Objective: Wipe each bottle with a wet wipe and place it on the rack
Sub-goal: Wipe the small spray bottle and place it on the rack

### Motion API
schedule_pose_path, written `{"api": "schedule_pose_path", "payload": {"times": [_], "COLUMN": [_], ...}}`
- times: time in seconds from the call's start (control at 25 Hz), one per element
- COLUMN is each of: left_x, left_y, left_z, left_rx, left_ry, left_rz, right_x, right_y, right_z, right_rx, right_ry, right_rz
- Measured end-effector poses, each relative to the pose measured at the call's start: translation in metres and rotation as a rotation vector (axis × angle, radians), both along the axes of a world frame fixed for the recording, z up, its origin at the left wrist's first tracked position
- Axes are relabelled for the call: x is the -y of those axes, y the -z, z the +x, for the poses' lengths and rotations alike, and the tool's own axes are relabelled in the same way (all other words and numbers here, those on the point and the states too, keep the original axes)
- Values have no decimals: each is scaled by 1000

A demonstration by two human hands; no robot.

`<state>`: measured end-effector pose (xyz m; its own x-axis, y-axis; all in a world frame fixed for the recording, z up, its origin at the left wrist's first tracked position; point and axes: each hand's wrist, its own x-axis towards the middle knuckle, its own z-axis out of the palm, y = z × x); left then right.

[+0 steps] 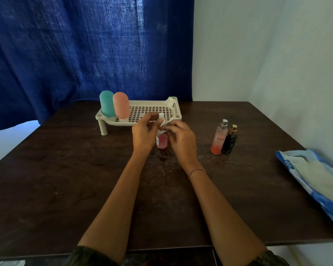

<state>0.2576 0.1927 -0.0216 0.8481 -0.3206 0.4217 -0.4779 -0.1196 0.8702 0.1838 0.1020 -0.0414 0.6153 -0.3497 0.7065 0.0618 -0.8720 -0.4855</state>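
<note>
A small pink bottle (162, 142) with a white cap is held above the table centre, just in front of the cream rack (173, 106). My left hand (143, 132) grips its upper part. My right hand (181, 139) presses a white wet wipe (161, 125) around the bottle's neck; most of the wipe is hidden by my fingers. On the rack's left end stand a teal bottle (107, 103) and a salmon-pink bottle (121, 105). To the right on the table stand an orange-pink spray bottle (219, 139) and a black bottle with a gold cap (229, 141).
A blue and white wet wipe pack (315, 179) lies at the table's right edge. The dark wooden table (65, 169) meets a blue curtain (85, 54) behind the rack and a white wall on the right.
</note>
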Motion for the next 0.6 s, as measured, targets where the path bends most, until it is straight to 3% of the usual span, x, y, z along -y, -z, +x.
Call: {"api": "schedule_pose_path", "payload": {"times": [0.24, 0.44, 0.6], "left_x": [-2, -4, -5], "left_y": [3, 4, 5], "left_z": [5, 8, 8], "left_rx": [43, 103, 144], "left_ry": [90, 145, 166], "left_rz": [39, 61, 68], "right_x": [10, 6, 15], "right_y": [0, -1, 4], "right_z": [0, 0, 4], "right_rx": [22, 1, -7], "right_ry": [72, -33, -5], "right_rz": [92, 26, 124]}}
